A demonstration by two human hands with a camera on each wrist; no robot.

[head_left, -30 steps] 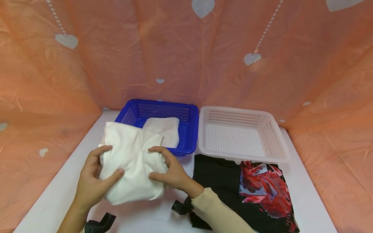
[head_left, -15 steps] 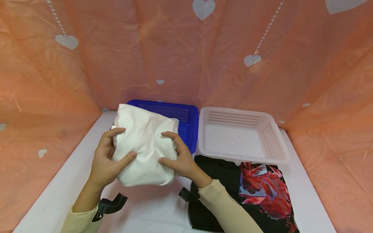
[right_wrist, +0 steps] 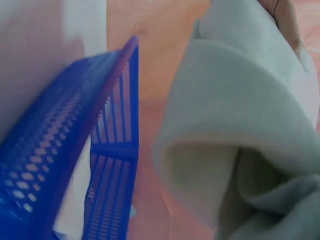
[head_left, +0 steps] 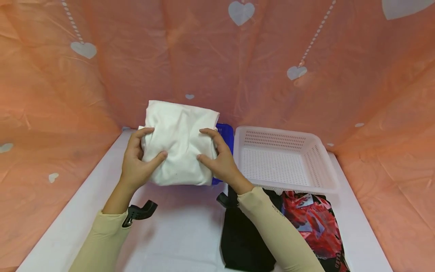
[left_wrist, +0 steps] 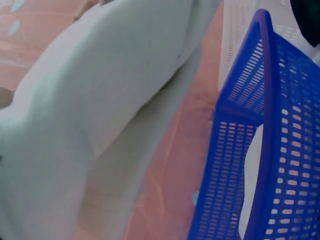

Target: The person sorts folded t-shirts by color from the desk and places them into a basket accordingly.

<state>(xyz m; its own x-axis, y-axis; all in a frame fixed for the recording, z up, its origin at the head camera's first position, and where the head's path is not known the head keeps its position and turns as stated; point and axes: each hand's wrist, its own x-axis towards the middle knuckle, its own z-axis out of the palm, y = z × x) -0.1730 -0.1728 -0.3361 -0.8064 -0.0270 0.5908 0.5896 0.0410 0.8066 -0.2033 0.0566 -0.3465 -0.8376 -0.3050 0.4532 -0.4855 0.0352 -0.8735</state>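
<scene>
A folded white garment [head_left: 181, 145] is held up by both hands, hiding most of the blue basket [head_left: 225, 138] behind it in the head view. The left hand [head_left: 137, 162] grips its left side, thumb on the near face. On the right side the right hand [head_left: 222, 160] grips it the same way. Both wrist views show the garment [left_wrist: 115, 75] [right_wrist: 235, 95] raised above the blue basket [left_wrist: 270, 130] [right_wrist: 100, 135], in which another white cloth [left_wrist: 251, 185] [right_wrist: 75, 195] lies.
Right of the blue basket stands a white basket [head_left: 273, 162] with nothing in it. A black garment [head_left: 244, 238] with a red print [head_left: 321, 230] lies folded in front of it, partly under the right forearm. An orange sheet with hearts hangs behind.
Both hands have carried the white garment up, away from the body and slightly right. It now covers most of the blue basket and the cloth inside, which showed earlier.
</scene>
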